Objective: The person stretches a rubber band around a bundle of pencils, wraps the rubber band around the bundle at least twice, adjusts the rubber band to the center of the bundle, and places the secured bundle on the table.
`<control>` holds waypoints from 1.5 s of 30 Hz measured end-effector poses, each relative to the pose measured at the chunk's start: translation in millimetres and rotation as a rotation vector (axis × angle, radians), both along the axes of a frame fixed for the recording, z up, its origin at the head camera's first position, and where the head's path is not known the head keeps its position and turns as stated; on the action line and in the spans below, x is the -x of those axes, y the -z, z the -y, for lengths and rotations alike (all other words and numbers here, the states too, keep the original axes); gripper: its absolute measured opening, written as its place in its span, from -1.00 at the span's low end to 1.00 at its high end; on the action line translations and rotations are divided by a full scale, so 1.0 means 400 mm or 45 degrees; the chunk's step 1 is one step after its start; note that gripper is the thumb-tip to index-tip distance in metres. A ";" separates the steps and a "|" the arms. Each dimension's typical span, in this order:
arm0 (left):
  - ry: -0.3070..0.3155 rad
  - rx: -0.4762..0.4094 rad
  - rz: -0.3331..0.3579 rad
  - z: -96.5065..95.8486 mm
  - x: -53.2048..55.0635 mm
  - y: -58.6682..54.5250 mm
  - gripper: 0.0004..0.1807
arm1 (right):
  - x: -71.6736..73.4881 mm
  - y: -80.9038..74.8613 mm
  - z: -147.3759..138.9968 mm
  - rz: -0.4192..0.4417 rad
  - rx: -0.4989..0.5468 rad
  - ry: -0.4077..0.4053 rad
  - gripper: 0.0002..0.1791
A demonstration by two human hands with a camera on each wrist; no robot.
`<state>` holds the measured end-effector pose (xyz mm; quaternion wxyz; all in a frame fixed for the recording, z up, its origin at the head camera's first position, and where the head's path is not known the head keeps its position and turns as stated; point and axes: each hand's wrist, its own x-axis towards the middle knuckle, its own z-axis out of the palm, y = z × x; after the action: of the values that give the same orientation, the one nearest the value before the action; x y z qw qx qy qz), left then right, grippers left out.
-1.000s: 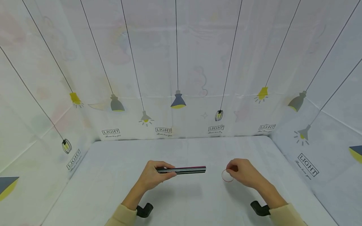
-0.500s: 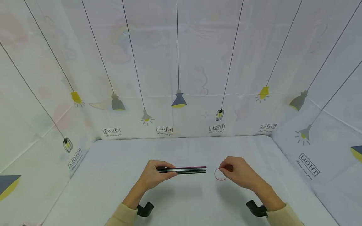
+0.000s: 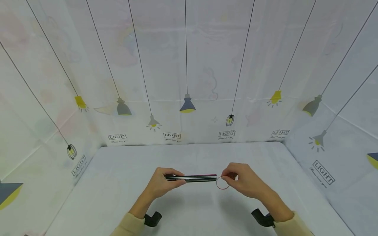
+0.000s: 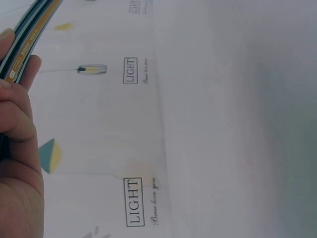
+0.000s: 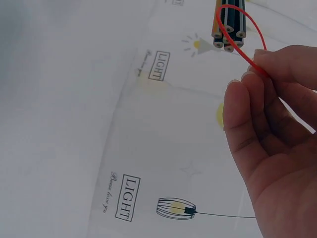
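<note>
On my head view the left hand (image 3: 162, 183) had its fingers wrapped round the left end of a bunch of pencils (image 3: 200, 178), held about level above the worktop (image 3: 189, 157). Mostly black with white stripes, plus a bit of dark pink along the back edge. The right hand (image 3: 243, 180) was pinching a thin red band (image 3: 222, 189), which hung as a round loop right by the far end of the pencils. I couldn't tell from up there if the two were touching. Both arms had pale yellow sleeves (image 3: 130, 224) and a bent black piece (image 3: 153, 219) at the wrist, and the wall (image 3: 206, 65) behind was covered in printed lamps (image 3: 187, 104) and "LIGHT" labels (image 3: 172, 135).

Left wrist view: I only got the pencils up in the top left corner, with the fingers clamped on them from both sides. One pencil showed an orange stripe with print on it, too small for me to read. The rest was worktop and wall.

Right wrist view was the handy one. I had the thumb and fingertips nipping the band at one spot, the loop sticking out and crossing in front of the pencils near their pale round ends. Contact there? Couldn't tell, honestly.
</note>
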<state>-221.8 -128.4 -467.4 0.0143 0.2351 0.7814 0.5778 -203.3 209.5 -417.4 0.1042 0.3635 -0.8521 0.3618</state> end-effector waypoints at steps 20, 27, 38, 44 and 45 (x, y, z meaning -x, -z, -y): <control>0.056 -0.040 -0.003 -0.015 -0.023 -0.011 -0.79 | 0.051 0.039 0.026 0.433 0.143 0.070 -0.95; 0.080 -0.114 -0.006 -0.017 -0.024 -0.015 -0.79 | 0.060 0.103 0.042 0.702 0.391 0.000 -0.90; 0.012 -0.217 0.014 -0.031 -0.017 -0.002 -0.74 | 0.020 0.190 0.118 0.873 0.731 -0.134 -0.78; -0.004 -0.234 -0.010 -0.058 -0.011 -0.001 -0.75 | -0.007 0.188 0.159 0.952 0.821 -0.064 -0.73; -0.016 -0.232 -0.010 -0.061 -0.011 -0.001 -0.75 | -0.011 0.186 0.165 0.963 0.819 -0.053 -0.72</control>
<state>-217.4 -103.8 -466.8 -0.0138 0.2328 0.7270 0.6458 -199.0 143.4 -491.9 -0.1124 0.1731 -0.6680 0.7150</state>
